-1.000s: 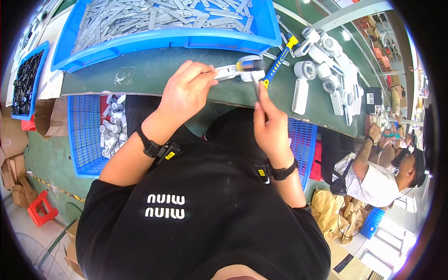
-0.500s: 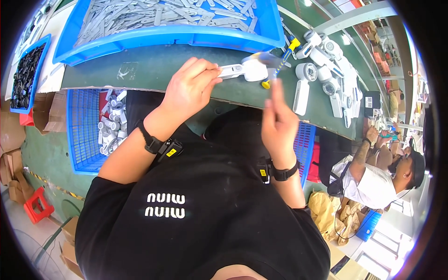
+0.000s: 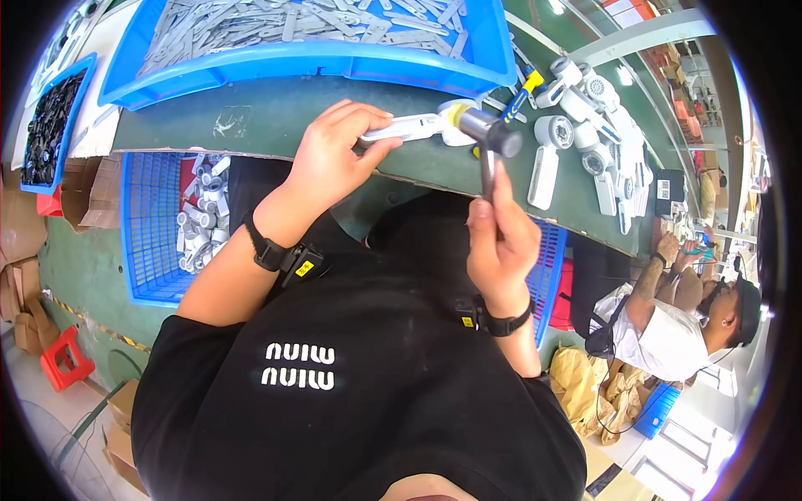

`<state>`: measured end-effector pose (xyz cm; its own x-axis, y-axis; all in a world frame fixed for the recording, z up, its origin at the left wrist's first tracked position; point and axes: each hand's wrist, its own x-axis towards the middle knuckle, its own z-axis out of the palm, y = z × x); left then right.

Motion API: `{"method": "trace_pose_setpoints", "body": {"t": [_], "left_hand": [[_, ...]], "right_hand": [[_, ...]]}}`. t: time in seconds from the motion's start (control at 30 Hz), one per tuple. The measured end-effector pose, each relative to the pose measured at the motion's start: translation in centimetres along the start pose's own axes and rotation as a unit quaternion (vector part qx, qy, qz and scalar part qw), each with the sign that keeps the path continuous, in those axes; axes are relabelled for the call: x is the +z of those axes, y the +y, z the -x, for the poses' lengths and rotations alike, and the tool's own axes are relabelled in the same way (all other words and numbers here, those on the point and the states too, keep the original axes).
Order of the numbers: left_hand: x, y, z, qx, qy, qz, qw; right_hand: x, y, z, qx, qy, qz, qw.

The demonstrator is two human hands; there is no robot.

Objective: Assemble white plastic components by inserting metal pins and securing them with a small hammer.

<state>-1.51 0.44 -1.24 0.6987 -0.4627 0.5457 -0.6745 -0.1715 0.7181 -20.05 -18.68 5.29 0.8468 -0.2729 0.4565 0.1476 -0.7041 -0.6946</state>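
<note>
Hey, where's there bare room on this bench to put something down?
The green bench looks bare left of your left hand, between the big blue bin and its own front edge. It's crowded on the right, where white handheld devices lie heaped.

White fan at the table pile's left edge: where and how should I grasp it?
Take the white fan by its straight handle, probably from the near side: the handle points toward the table's near edge, and other fans lie to its right.
</note>
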Motion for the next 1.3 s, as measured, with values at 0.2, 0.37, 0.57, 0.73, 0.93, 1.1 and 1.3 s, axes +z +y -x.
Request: {"method": "trace_pose_setpoints", "body": {"t": [0.2, 0.37, 0.57, 0.73, 0.93, 1.1, 1.3], "left_hand": [[0.2, -0.2, 0.0, 0.049, 0.015, 0.002, 0.999], [-0.2, 0.0, -0.1, 0.007, -0.006, 0.003, 1.0], [-0.4, 0.1, 0.0, -0.062, -0.023, 0.023, 0.998], [-0.4, 0.0, -0.1, -0.095, -0.014, 0.082, 0.992], [-0.4, 0.2, -0.3, -0.085, -0.016, 0.064, 0.994], [-0.5, 0.2, -0.3, -0.088, -0.02, 0.059, 0.994], [-0.5, -0.2, -0.1, -0.106, -0.036, 0.085, 0.99]], "right_hand": [[-0.5, 0.2, -1.2, -0.104, -0.008, 0.119, 0.987], [0.4, 1.3, -1.5, 0.045, -0.115, 0.033, 0.992], [1.3, 1.1, -1.3, 0.077, -0.12, 0.021, 0.99], [0.8, 0.2, -1.2, 0.144, -0.089, -0.072, 0.983], [1.2, 1.2, -1.4, 0.131, -0.144, -0.008, 0.981], [1.5, 0.0, -0.9, 0.1, -0.083, -0.11, 0.985], [3.6, 0.9, -2.1, 0.01, -0.18, -0.007, 0.984]]}}
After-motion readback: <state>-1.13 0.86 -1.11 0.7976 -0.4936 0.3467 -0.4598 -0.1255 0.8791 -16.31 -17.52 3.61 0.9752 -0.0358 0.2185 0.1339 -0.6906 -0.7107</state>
